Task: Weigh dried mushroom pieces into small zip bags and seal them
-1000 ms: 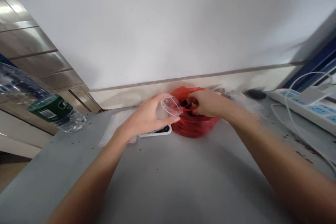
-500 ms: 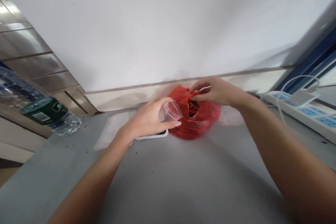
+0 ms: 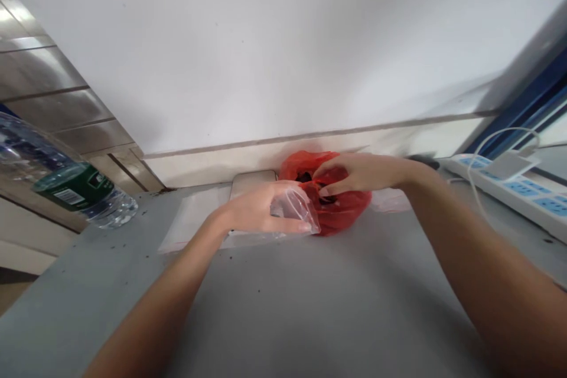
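Your two bare arms reach across a grey worktop toward a white wall. At far left, a clear plastic water bottle with a green label lies tilted at the worktop's edge, well apart from your hands. At far right, a white power strip with blue sockets runs along the back edge, a white charger plugged into it and a white cable looping above. A flat, pale scale-like slab sits against the wall behind your left hand, which hides most of it. Nothing lies between you and the bags.

Your left hand is curled around a small clear plastic bag, gripping it low over the worktop, just beside a crumpled red plastic bag at the foot of the wall. Your right hand rests on top of the red bag, fingers pinched closed on its plastic at the mouth. Dark contents show inside the opening, too blurred to tell apart. What the clear bag holds cannot be made out.

The worktop is dotted with small dark specks. Shiny metal panels line the wall at left; a dark blue frame stands at right.
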The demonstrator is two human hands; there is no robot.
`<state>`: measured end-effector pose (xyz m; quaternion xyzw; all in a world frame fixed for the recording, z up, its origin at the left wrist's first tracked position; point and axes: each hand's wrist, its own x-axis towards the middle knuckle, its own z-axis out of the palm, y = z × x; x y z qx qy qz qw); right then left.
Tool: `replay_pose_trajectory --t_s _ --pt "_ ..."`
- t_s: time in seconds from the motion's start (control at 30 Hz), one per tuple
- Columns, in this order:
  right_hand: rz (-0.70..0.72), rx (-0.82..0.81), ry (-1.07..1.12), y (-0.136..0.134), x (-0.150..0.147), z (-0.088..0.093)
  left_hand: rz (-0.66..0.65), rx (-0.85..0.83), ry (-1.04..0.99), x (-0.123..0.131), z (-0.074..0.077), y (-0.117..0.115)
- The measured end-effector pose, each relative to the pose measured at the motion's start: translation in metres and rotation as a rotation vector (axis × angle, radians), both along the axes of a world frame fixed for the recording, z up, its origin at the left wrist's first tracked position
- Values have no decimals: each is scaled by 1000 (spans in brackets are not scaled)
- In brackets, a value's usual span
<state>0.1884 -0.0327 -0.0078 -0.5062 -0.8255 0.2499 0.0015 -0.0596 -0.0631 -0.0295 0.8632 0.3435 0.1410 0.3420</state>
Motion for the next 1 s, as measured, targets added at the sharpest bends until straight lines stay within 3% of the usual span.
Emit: replay_pose_trajectory --t_s 0.1,0.2,0.37,0.47,0.63,0.8,0.9,1.0 --pt "22 -55 99 -2 7 2 -73 -116 -89 0 2 0" --pt "-70 -63 164 -3 7 0 -105 -203 -108 -3 9 -2" --pt "-6 0 -175 -6 -14 -7 -191 -250 64 -7 15 -6" --pt "-72 46 -310 -11 -29 -12 -176 -239 121 -5 11 -8" --pt "-143 29 -369 -12 -43 -26 -145 -228 193 0 3 -10" --pt "-118 60 -323 -6 -38 -29 -151 -193 143 -8 15 -7" --pt "-109 80 -315 -3 -31 -23 -88 -177 6 -15 26 -4" --pt "-130 90 -342 -1 -26 -21 111 -57 -78 -17 28 -2"
